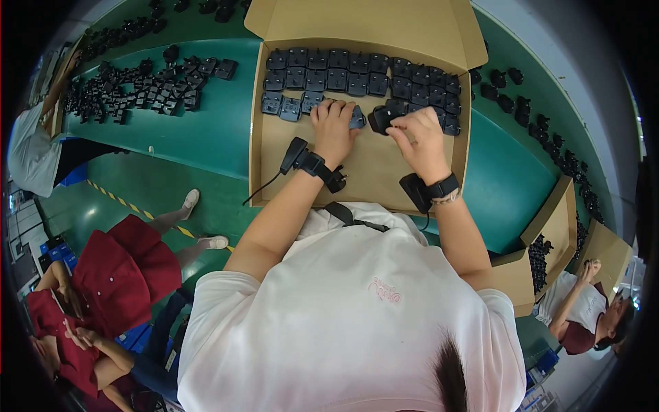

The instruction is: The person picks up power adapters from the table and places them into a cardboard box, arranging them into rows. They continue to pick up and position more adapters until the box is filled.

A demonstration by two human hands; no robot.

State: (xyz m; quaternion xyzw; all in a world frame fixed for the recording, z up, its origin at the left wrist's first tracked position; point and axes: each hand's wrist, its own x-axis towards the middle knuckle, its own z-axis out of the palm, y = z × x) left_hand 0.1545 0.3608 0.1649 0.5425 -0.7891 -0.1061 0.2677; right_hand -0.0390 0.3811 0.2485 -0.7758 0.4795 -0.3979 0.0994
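Two hands worked: our right hand pinched a light, rigid black plug adapter; left hand fingers pressed another flat.

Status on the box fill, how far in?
Done: two rows of black adapters fill the far end of the cardboard box. In hand: left hand presses one into the third row; right hand holds another adapter. Left: bare near half; loose adapters on the green table.

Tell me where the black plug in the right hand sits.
Head view, centre top: the plug is inside the cardboard box, just left of the right hand, below the packed rows.
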